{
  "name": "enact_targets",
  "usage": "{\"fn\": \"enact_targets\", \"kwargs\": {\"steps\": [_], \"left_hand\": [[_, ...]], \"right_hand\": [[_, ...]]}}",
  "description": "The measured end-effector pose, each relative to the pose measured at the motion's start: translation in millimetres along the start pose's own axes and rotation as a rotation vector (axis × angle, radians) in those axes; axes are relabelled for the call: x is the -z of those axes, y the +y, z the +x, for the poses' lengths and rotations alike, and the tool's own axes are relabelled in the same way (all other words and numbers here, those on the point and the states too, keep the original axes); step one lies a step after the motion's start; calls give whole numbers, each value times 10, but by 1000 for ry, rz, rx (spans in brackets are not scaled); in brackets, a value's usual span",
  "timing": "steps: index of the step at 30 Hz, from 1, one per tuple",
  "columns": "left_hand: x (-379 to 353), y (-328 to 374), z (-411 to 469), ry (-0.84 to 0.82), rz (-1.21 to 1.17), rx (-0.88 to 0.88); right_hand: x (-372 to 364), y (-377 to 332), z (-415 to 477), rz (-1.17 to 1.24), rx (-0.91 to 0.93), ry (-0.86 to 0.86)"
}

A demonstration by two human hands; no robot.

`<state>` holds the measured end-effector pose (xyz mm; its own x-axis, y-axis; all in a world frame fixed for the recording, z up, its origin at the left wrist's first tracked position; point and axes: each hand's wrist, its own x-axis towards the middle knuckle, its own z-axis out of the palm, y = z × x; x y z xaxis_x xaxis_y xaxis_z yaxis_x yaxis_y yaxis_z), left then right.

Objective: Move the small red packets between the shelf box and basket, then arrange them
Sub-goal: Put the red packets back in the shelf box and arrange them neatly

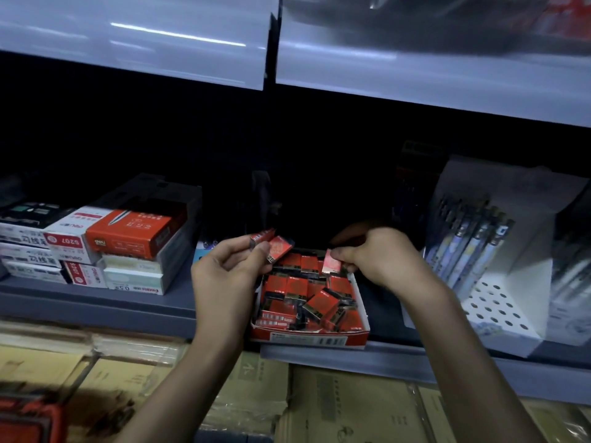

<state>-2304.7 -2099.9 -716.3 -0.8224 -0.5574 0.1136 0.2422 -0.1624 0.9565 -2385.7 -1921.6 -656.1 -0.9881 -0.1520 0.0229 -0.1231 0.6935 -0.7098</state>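
An open red and white shelf box [358,338] stands at the front edge of the grey shelf, filled with several small red packets [316,302] lying jumbled. My left hand [224,273] hovers at the box's left rear corner, shut on two red packets [275,247] held above the box. My right hand [380,257] is over the back of the box, pinching one red packet [331,265] between thumb and fingers. A red basket [28,420] shows at the bottom left corner, blurred.
Stacked stationery boxes [128,238] sit left of the shelf box. A white display stand of pens [473,247] stands to the right. Cardboard cartons [335,404] lie below the shelf. An upper shelf front [415,59] hangs overhead.
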Motion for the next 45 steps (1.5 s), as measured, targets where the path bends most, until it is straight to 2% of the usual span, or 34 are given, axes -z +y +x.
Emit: {"fn": "enact_targets", "kwargs": {"steps": [10,14,16,18,22,26,29,34,41,45], "left_hand": [[-6,-1,-9,16,7,-13],[-12,25,-14,10,-13,-4],[0,39,-12,-15,-38,6],[17,65,-5,-48,-59,-2],[21,145,-26,-186,-121,-38],[-2,155,-55,-246,-156,-57],[-8,136,-50,-219,-195,-62],[-18,105,-19,-156,-212,-67],[-43,95,-43,-141,-217,-69],[-45,101,-54,-146,-218,-69]], "right_hand": [[-142,-34,-36,-97,27,95],[-71,-61,-133,-143,123,195],[-31,-126,-197,-18,179,206],[-33,-198,-264,195,193,94],[-169,-280,-336,350,195,-54],[-157,-310,-367,452,164,-51],[-37,-284,-351,475,134,44],[137,-113,-239,221,138,245],[66,38,-186,-178,161,213],[70,53,-190,-245,158,244]]}}
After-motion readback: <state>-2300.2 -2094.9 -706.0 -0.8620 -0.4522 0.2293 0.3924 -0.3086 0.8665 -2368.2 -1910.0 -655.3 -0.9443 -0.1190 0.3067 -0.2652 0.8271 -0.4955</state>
